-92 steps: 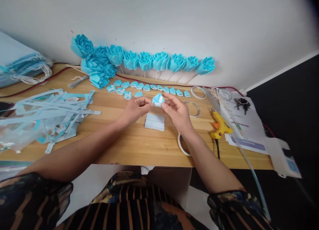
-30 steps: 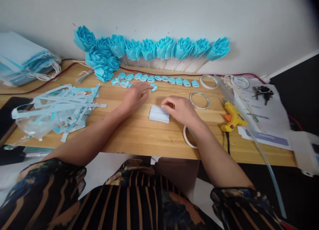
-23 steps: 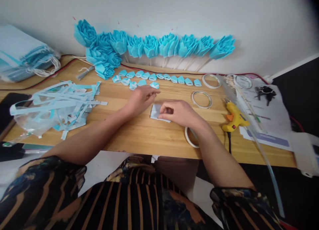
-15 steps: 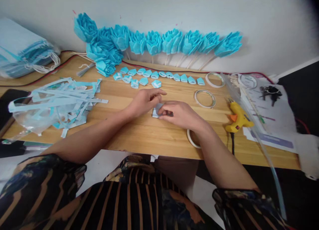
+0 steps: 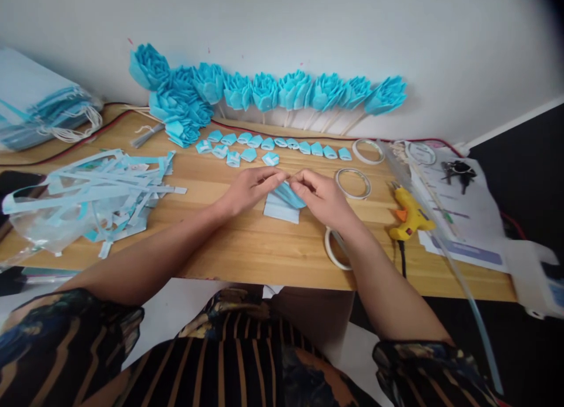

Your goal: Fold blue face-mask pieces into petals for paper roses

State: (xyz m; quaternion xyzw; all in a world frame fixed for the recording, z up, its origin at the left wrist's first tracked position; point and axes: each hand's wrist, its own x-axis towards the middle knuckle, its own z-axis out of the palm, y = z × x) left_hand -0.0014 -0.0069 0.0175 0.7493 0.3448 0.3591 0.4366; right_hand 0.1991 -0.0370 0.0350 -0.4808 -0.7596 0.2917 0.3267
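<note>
My left hand [image 5: 252, 191] and my right hand [image 5: 324, 197] meet over the middle of the wooden table, fingertips almost touching. Between them is a pale blue piece of fabric [image 5: 281, 211], its top layer a stronger blue and partly lifted or folded. Both hands pinch its upper edge, though the fingertips hide exactly where. The lower, lighter part lies toward me. Just behind my hands are two rows of small folded blue petals [image 5: 249, 154]. A white tape roll [image 5: 333, 255] lies partly under my right forearm.
Blue fabric flowers [image 5: 264, 91] on sticks lean along the wall. Left are cut strips [image 5: 127, 187] and a stack of blue fabric [image 5: 39, 104]. To the right are a tape roll [image 5: 338, 177], a yellow glue gun [image 5: 412, 216], keys [image 5: 460, 171] and papers [image 5: 478, 207].
The fabric piece now shows more of itself, its blue layer raised. My left fingers have come down to its upper edge and my right hand has turned upward. The view has shifted slightly.
</note>
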